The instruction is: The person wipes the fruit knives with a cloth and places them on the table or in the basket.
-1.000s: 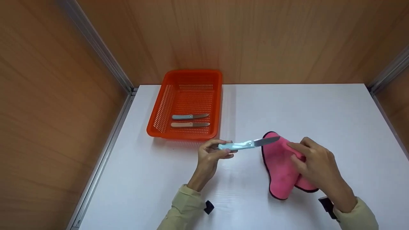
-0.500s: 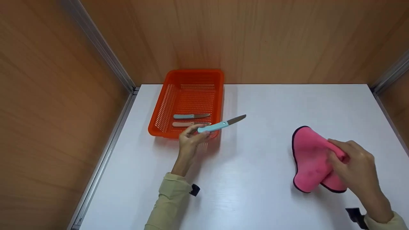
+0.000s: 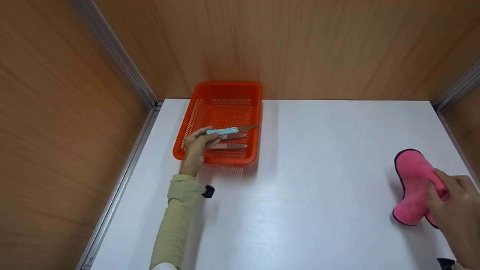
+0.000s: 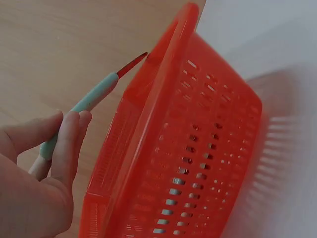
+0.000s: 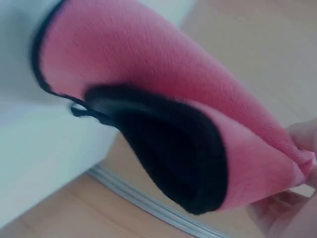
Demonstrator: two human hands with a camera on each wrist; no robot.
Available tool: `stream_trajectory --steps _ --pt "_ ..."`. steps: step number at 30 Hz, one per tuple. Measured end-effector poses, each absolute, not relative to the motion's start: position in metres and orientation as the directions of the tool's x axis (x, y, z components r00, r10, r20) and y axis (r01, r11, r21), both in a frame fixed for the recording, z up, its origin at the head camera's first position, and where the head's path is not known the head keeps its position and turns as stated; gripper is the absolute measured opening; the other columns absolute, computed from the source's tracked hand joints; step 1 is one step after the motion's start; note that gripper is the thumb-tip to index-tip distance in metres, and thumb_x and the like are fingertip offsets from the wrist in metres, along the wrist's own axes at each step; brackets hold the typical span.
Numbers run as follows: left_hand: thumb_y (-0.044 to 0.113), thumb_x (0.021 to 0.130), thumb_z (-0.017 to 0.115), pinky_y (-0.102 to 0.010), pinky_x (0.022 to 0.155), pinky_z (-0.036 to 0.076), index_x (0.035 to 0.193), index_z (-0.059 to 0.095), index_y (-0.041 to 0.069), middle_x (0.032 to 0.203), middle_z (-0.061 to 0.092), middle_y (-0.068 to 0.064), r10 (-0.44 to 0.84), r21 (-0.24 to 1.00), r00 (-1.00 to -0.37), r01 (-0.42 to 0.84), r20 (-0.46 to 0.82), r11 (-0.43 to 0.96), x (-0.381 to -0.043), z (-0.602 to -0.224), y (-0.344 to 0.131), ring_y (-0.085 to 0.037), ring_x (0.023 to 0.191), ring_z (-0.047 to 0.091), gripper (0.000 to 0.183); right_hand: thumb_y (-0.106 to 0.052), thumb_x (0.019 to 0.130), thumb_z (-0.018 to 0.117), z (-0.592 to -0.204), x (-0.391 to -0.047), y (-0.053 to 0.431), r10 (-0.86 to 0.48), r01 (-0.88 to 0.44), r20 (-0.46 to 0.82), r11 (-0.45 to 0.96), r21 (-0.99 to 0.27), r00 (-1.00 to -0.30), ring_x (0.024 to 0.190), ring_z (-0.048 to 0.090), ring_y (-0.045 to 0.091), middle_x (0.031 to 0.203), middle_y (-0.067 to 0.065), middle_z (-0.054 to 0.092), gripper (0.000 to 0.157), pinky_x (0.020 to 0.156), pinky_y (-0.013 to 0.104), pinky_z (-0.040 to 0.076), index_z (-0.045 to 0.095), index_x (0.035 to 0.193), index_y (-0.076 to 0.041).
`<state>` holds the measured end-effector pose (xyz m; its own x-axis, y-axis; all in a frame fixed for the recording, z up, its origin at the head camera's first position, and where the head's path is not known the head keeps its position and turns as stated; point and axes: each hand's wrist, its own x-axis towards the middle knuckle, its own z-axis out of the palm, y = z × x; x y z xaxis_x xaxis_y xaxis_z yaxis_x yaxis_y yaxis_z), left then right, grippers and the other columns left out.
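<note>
My left hand (image 3: 198, 144) pinches a knife with a light blue handle (image 3: 222, 131) between thumb and fingers. That knife is over the orange basket (image 3: 216, 160), its blade pointing right. Inside the basket lie a second blue-handled knife (image 3: 234, 136) and a knife with a pale pink handle (image 3: 232, 146), both partly covered by the hand. In the left wrist view the held knife (image 4: 94, 94) is tilted above the basket's rim. Far to the right, my right hand (image 3: 455, 210) pinches a pink cloth (image 3: 412, 180) with black edging. Its lower folds hang loose in the right wrist view.
A white table (image 3: 311, 180) spreads between the basket and the cloth. Wooden panels (image 3: 318, 48) rise behind it and along the left, with a metal rail (image 3: 116, 202) at the left edge. The basket stands near the back panel.
My left hand has carried the knife left and away from me, from the table over to the basket. The right hand has drawn the cloth far to the right.
</note>
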<state>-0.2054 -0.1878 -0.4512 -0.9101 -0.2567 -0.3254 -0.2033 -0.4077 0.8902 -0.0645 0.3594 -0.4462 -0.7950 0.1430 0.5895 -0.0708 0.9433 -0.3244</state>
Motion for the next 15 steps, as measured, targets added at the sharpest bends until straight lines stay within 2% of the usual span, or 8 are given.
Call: stream_trajectory --steps 4,7,9,11,15 --pt "-0.007 0.081 0.069 -0.033 0.081 0.056 0.113 0.065 0.001 0.107 0.061 -0.019 -0.306 0.892 -0.874 -0.253 -0.377 -0.375 -0.22 -0.449 -0.197 -0.028 0.092 0.068 0.033 0.004 0.071 0.069 -0.478 -0.063 0.341 -0.071 -0.305 0.623 0.911 -0.278 -0.779 0.06 0.05 0.028 0.082 0.023 0.054 0.032 0.05 0.015 0.036 0.069 0.103 0.005" --pt "-0.007 0.083 0.067 -0.034 0.081 0.056 0.113 0.065 0.002 0.105 0.063 -0.018 -0.352 0.892 -0.841 -0.291 -0.411 -0.347 -0.232 -0.448 -0.202 -0.031 0.096 0.067 0.032 0.004 0.065 0.074 -0.501 -0.057 0.314 -0.21 -0.403 0.529 0.871 -0.281 -0.823 0.061 0.05 0.017 0.081 0.013 0.056 0.036 0.046 0.02 0.04 0.071 0.1 -0.001" --pt "-0.007 0.083 0.065 -0.034 0.08 0.057 0.113 0.066 0.001 0.1 0.065 -0.017 -0.379 0.899 -0.828 -0.303 -0.412 -0.315 -0.238 -0.447 -0.203 -0.031 0.093 0.068 0.031 0.004 0.063 0.077 -0.514 -0.051 0.296 -0.263 -0.405 0.417 0.863 -0.301 -0.87 0.064 0.047 0.012 0.08 0.006 0.054 0.037 0.047 0.02 0.042 0.073 0.099 -0.004" --pt "-0.007 0.085 0.063 -0.035 0.079 0.056 0.114 0.066 0.001 0.096 0.066 -0.017 -0.395 0.903 -0.819 -0.325 -0.417 -0.28 -0.242 -0.446 -0.203 -0.03 0.09 0.069 0.03 0.003 0.065 0.079 -0.523 -0.047 0.283 -0.288 -0.358 0.245 0.875 -0.327 -0.926 0.065 0.044 0.009 0.079 0.0 0.05 0.038 0.048 0.018 0.04 0.073 0.102 -0.005" --pt "-0.006 0.088 0.057 -0.036 0.079 0.056 0.117 0.064 0.0 0.094 0.067 -0.018 -0.392 0.903 -0.816 -0.356 -0.425 -0.239 -0.25 -0.445 -0.203 -0.025 0.081 0.07 0.03 -0.001 0.071 0.078 -0.53 -0.045 0.272 -0.278 -0.254 -0.027 0.909 -0.331 -0.96 0.066 0.043 0.013 0.075 -0.001 0.046 0.035 0.05 0.021 0.039 0.072 0.105 -0.004"
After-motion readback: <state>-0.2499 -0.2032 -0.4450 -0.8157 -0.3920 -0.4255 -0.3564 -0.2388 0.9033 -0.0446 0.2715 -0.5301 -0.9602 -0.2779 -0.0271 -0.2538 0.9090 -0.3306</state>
